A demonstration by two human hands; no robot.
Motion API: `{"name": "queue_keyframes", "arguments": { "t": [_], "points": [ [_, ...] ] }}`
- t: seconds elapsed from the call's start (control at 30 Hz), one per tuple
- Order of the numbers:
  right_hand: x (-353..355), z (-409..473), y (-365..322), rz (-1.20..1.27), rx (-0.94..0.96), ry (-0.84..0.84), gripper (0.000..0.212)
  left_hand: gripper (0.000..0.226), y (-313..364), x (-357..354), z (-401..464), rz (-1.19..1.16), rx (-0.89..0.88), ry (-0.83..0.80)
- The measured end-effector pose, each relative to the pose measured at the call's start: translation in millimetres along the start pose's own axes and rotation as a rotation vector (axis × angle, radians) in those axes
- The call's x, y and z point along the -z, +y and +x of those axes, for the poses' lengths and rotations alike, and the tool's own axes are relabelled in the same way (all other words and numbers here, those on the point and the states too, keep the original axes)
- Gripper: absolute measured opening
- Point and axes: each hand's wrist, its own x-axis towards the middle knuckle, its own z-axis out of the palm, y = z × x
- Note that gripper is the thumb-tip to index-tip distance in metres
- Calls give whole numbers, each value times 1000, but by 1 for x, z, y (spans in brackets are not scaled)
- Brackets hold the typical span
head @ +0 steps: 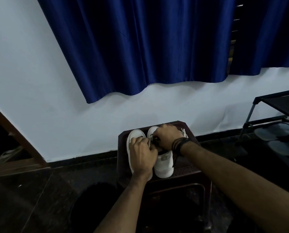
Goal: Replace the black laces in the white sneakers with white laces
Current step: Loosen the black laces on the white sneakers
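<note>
Two white leather sneakers [163, 163] fill a small dark brown stool [189, 169], toes near its far edge. Left hand [143, 153] and right hand [168, 138] both pinch black laces [155, 140]; black metal rack [275, 115] stands right.

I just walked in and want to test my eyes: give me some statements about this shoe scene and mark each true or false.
1. Two white sneakers stand side by side on a dark stool. True.
2. The left hand hangs idle beside the stool. False: it rests on the left sneaker, fingers at the laces.
3. The right hand works at the right sneaker's black lace. True.
4. The curtain is red. False: it is dark blue.
5. The right wrist is bare. False: it wears dark bands.
</note>
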Motion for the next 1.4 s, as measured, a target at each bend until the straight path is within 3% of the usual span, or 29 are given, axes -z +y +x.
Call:
{"name": "queue_keyframes", "arguments": {
  "t": [0.07,0.17,0.27,0.43,0.67,0.77,0.93,1.0,1.2,1.4],
  "points": [
    [-2,0,-1,-100,46,121,22,10,0,-1,0,-2,-2,2],
    [0,-4,-2,-57,76,264,23,10,1,0,1,-2,2,-6],
    [0,-8,-2,9,-66,250,24,11,1,-1,1,-19,5,-6],
    [1,-11,-3,328,-302,296,24,21,3,0,1,-13,-11,5],
    [-4,-7,-9,508,-407,336,29,21,2,0,2,-26,-33,7],
    [-6,-2,-5,402,-304,313,23,15,1,-1,2,-34,-30,16],
    [18,-5,16,209,84,16,23,18,-1,-4,1,-6,-34,51],
    [17,-10,20,154,122,33,19,17,-3,-6,2,9,-37,52],
    [-8,-16,4,253,-131,265,3,30,-2,-9,1,25,-45,59],
    [-15,-10,-6,363,-273,316,8,16,-4,-13,2,8,-63,69]
  ]
}}
